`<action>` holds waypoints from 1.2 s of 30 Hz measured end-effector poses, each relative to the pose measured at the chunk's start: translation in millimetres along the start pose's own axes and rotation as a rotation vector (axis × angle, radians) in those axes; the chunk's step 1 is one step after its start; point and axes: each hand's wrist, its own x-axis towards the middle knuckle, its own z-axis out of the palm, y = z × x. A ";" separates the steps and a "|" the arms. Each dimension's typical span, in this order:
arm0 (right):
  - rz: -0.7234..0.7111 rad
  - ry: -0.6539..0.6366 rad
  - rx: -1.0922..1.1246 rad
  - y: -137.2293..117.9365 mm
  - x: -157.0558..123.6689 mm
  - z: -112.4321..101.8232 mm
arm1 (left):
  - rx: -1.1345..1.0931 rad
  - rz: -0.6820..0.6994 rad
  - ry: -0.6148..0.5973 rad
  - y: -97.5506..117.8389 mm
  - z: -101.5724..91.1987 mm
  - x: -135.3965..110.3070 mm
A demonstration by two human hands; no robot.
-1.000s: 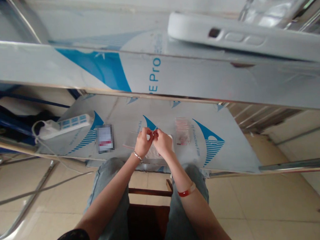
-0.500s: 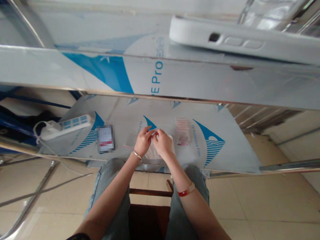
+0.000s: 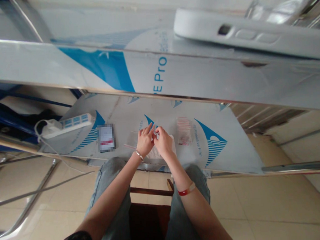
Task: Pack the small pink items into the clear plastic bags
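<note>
My left hand and my right hand meet over the lower shelf, fingertips pinched together on something small that I cannot make out. Under the hands lies a clear plastic bag. A thin pink stick lies just left of my left hand. A clear packet of pink pieces rests to the right of my right hand. A silver bracelet sits on my left wrist and a red band on my right forearm.
A white power strip with its cable lies at the shelf's left end, a small card beside it. An upper shelf carries a white device. Metal frame bars and tiled floor surround my knees.
The hands stay together in the same spot; the left hand's fingers have spread a little. The view shifted slightly.
</note>
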 end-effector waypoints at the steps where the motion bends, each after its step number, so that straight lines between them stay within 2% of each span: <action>1: 0.021 0.010 0.037 0.8 0.2 0.7 | -0.008 0.015 0.014 0.4 0.0 -0.5; 6: 0.104 0.070 0.366 15.7 6.5 -0.1 | -0.098 0.061 0.135 4.1 -8.9 -1.3; 9: 0.123 -0.053 0.525 30.8 12.3 -2.7 | -0.171 0.051 0.147 5.8 -18.7 -0.3; 13: 0.154 -0.290 0.727 43.9 16.9 -10.3 | -0.216 0.101 0.019 4.0 -26.1 0.5; 16: 0.188 -0.357 0.832 46.2 17.7 -15.5 | -0.211 0.132 -0.079 1.9 -24.4 -0.4; 20: 0.246 -0.437 0.829 48.0 17.7 -18.0 | -0.240 0.120 -0.124 0.5 -20.6 -1.1; 26: 0.212 -0.339 0.737 47.9 14.1 -23.6 | -0.346 0.095 -0.100 1.8 -21.3 -2.3; 29: 0.204 -0.297 0.727 44.0 9.6 -17.7 | -0.354 0.093 -0.103 3.3 -18.0 -5.2; 32: 0.263 -0.258 0.701 36.4 5.6 -10.6 | -0.361 0.090 -0.083 2.9 -13.4 -9.1; 34: 0.282 -0.178 0.631 27.4 1.4 -15.9 | -0.364 0.087 -0.071 1.5 -13.3 -11.8; 36: 0.240 -0.060 0.547 15.4 -7.7 -33.9 | -0.361 0.087 -0.058 -0.5 -16.7 -14.5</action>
